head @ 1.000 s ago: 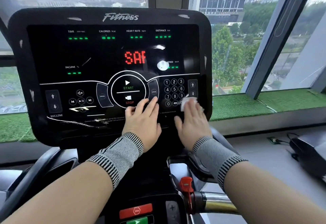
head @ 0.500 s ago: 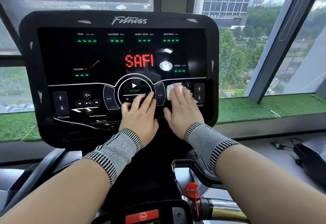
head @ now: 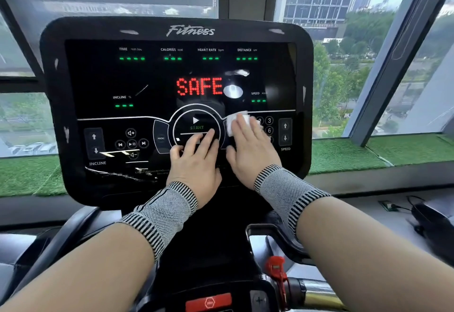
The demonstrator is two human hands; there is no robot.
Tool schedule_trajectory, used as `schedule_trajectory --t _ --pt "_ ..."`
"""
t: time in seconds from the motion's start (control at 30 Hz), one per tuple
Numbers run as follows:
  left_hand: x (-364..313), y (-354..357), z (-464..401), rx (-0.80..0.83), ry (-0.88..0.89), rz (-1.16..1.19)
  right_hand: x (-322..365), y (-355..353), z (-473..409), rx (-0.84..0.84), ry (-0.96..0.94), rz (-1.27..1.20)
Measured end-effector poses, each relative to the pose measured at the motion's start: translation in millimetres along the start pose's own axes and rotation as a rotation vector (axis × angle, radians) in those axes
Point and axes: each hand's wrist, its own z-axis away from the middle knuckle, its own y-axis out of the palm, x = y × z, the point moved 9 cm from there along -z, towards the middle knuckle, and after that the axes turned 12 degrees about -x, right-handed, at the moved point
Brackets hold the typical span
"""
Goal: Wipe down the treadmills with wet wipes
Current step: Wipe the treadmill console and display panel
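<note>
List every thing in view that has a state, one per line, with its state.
Console display: lit, reads SAFE in red.
Readout rows: green dashes, no numbers.
Wet wipe: pressed flat on the panel beside the number keys.
Right hand: fingers straight, pressing the wipe.
Left hand: flat on the panel below START, holds nothing.
START button: uncovered, label lit green.
Red safety clip: on the bar below the console.

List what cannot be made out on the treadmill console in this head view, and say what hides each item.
- Most of the number keypad: covered by the right hand and wet wipe.
- STOP button: under the left hand.
- Small print along the console's lower edge: blurred and too small.
- Red button below: cut off by the bottom edge.
</note>
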Motion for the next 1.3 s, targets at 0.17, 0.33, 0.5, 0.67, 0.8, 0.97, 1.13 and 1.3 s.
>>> schedule_trajectory --t 0.17,0.33,0.5,0.67,0.8,0.97,1.13,1.3 --pt "0.0 2.4 4.4 0.019 0.017 0.003 4.5 9.1 12.1 0.018 -0.013 0.017" --pt "-3.8 6.7 9.8 0.075 0.037 0.008 -9.3 14.8 33.0 0.027 0.111 0.045" --pt "-6.2 6.6 14.1 0.053 0.047 0.033 -18.3 20.7 48.1 0.047 0.125 0.058" --pt "-6.7 9.2 16.0 0.045 0.055 0.041 0.4 34.9 63.2 0.144 -0.028 0.1" --pt "-7.0 8.9 18.7 0.028 0.063 0.039 -26.5 30.3 64.9 0.125 0.137 0.109" --pt "-5.5 11.8 25.1 0.009 0.061 0.034 1.0 40.1 80.8 0.201 -0.12 0.151" --pt "-3.5 12.7 30.5 0.031 0.06 0.032 -21.6 33.1 76.4 0.164 0.093 0.193" --pt "4.5 9.6 33.5 0.05 0.04 0.009 1.1 41.1 78.6 0.196 -0.056 0.187"
